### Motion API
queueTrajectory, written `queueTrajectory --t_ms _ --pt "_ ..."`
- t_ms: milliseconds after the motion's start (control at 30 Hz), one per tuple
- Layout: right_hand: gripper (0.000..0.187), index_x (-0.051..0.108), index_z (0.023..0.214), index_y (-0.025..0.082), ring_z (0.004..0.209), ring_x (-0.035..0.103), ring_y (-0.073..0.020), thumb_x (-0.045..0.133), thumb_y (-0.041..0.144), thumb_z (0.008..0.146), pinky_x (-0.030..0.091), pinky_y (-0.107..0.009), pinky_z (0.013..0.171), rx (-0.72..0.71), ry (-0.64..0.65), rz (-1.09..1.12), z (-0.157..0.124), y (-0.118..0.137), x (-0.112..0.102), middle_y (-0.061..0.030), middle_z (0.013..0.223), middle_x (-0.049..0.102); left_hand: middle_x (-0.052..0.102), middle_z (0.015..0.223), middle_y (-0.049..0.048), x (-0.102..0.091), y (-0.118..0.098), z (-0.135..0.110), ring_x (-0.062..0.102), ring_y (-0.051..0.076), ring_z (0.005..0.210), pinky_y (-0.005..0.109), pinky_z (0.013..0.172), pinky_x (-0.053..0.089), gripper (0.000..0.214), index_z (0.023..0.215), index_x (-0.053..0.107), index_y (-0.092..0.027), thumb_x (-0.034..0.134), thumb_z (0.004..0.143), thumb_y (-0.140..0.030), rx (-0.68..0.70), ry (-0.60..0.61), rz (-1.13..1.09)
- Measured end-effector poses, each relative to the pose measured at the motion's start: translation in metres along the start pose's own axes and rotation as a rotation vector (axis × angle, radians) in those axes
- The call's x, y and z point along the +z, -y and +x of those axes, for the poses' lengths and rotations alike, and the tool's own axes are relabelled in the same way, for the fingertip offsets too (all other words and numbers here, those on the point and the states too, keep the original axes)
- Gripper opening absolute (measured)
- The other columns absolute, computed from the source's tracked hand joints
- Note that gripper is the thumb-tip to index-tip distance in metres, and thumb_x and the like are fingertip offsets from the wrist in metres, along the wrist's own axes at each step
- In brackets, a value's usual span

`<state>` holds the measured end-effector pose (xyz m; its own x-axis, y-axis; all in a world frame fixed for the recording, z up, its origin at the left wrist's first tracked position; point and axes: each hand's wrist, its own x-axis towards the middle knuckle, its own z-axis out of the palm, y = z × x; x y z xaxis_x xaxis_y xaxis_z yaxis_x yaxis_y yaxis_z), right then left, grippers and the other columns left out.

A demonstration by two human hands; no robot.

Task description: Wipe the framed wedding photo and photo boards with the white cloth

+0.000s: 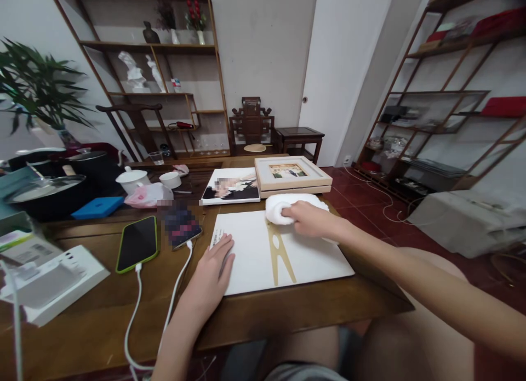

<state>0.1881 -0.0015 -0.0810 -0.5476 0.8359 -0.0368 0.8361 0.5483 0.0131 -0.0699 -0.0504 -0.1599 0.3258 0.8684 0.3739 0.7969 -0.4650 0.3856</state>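
A flat white board [255,263] with a gold V-shaped mark lies on the wooden table [102,310] in front of me. My left hand [211,271] rests flat on the board's left edge, fingers stretched out. My right hand [309,219] grips a folded white cloth [279,206] and presses it on the board's far edge.
Behind the board lie a printed photo panel [232,186] and a framed picture [290,174]. Two phones on white cables, one in a green case [137,243], lie to the left. A white box [49,282], pots, cups and a pink bag crowd the left side. Shelves line both walls.
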Motion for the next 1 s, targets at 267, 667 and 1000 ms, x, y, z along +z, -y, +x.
queueTrajectory --t_ms 267,667,1000 --pt "0.035 0.061 0.091 0.015 0.086 0.057 -0.0243 0.041 -0.002 0.067 0.038 -0.03 0.068 -0.028 0.01 0.051 -0.037 0.046 0.004 -0.0128 0.089 0.062 0.057 0.125 0.0199 0.001 -0.001 0.0 0.048 0.028 0.122 0.046 0.102 0.039 0.042 0.114 0.059 -0.005 0.036 0.088 -0.028 0.013 -0.007 0.004" --pt "0.035 0.063 0.087 0.017 0.091 0.057 -0.0248 0.042 0.0 0.065 0.04 -0.032 0.074 -0.05 0.063 0.125 -0.071 0.07 0.002 -0.0119 0.093 0.064 0.056 0.126 0.0175 0.001 -0.002 0.0 0.047 0.027 0.123 0.046 0.103 0.039 0.04 0.115 0.059 -0.007 0.037 0.088 -0.028 -0.004 0.005 0.012" --pt "0.029 0.059 0.085 0.015 0.08 0.056 -0.0201 0.042 0.0 0.068 0.03 -0.025 0.061 -0.089 -0.011 0.055 0.033 0.005 -0.004 -0.009 0.084 0.064 0.056 0.126 0.0197 0.0 -0.002 0.001 0.049 0.027 0.122 0.045 0.103 0.039 0.042 0.114 0.059 -0.004 0.037 0.088 -0.029 0.003 0.004 0.011"
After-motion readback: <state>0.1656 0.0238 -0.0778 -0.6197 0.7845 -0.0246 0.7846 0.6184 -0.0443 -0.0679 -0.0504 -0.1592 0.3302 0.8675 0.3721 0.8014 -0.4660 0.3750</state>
